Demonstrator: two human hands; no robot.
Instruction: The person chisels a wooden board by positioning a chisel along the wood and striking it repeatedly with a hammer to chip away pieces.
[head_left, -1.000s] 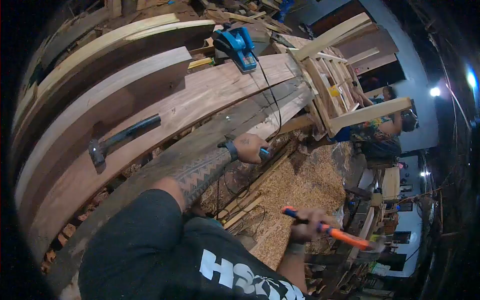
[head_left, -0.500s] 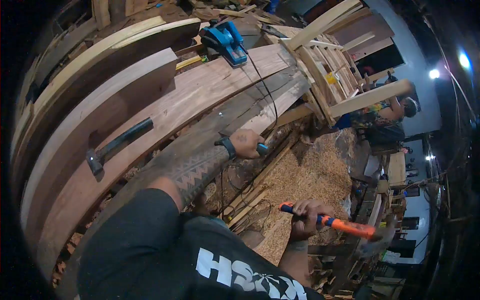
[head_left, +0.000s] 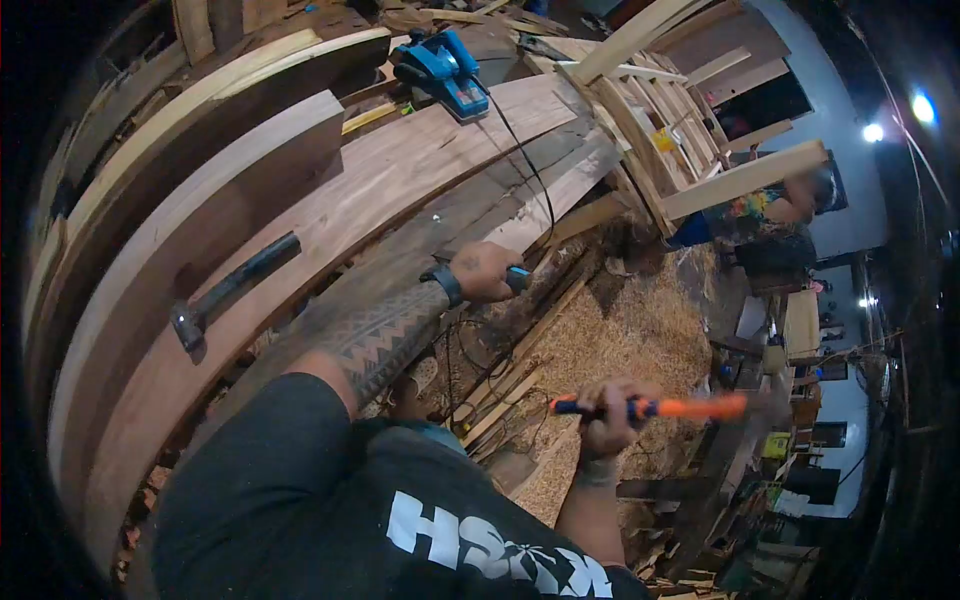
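At the centre, my left hand (head_left: 483,272) is closed around a tool with a blue-and-black handle end (head_left: 518,279); the rest of the tool is mostly hidden by the fingers. It rests over the dark, worn plank (head_left: 400,245). My right hand (head_left: 612,412), lower right, grips a hammer with an orange and dark blue handle (head_left: 690,408), whose head is blurred. The two hands are apart. Left of them, a second hammer with a dark handle (head_left: 245,275) lies on a long curved reddish board (head_left: 350,205).
A blue power tool (head_left: 445,75) with a black cord sits on the board's far end. Curved boards (head_left: 215,200) stand at the left. Beyond is a wooden frame (head_left: 650,130), with another person (head_left: 765,215) near it. Wood shavings (head_left: 640,330) cover the ground.
My right hand has risen slightly, and the orange-handled hammer has swung from slanting down to nearly level in the view. My left hand keeps its grip. The view has shifted slightly.
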